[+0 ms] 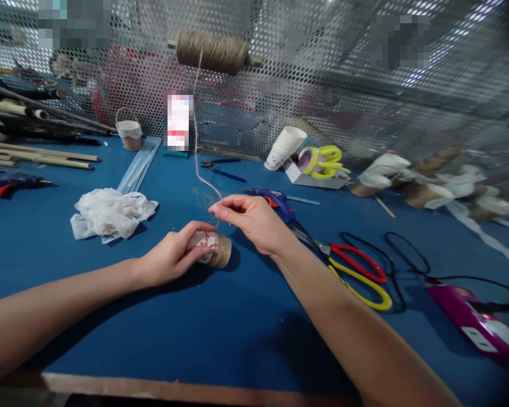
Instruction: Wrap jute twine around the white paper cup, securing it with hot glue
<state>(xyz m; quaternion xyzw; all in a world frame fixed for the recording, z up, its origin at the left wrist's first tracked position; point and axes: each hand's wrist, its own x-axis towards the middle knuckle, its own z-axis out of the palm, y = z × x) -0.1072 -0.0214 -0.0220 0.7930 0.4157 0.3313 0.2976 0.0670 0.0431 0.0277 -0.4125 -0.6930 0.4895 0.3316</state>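
My left hand (pixel 169 254) grips a small paper cup (pixel 210 242) lying on its side, its base end wrapped in brown twine. Between the thumb and fingertips of my right hand (pixel 250 217) is a strand of twine (pixel 196 135), pinched just above the cup. That strand runs up to a large twine spool (pixel 211 52) on a rod against the perforated metal screen. Just beyond my right hand lies a blue glue gun (pixel 275 202), partly covered by the hand.
Scissors (pixel 360 271) with red and yellow handles and a purple power strip (pixel 470 322) with cables lie at right. Crumpled white fabric (pixel 112 212) is at left. Behind stand stacked paper cups (pixel 285 147), pliers (pixel 223 167) and a small twine-wrapped basket (pixel 130 134).
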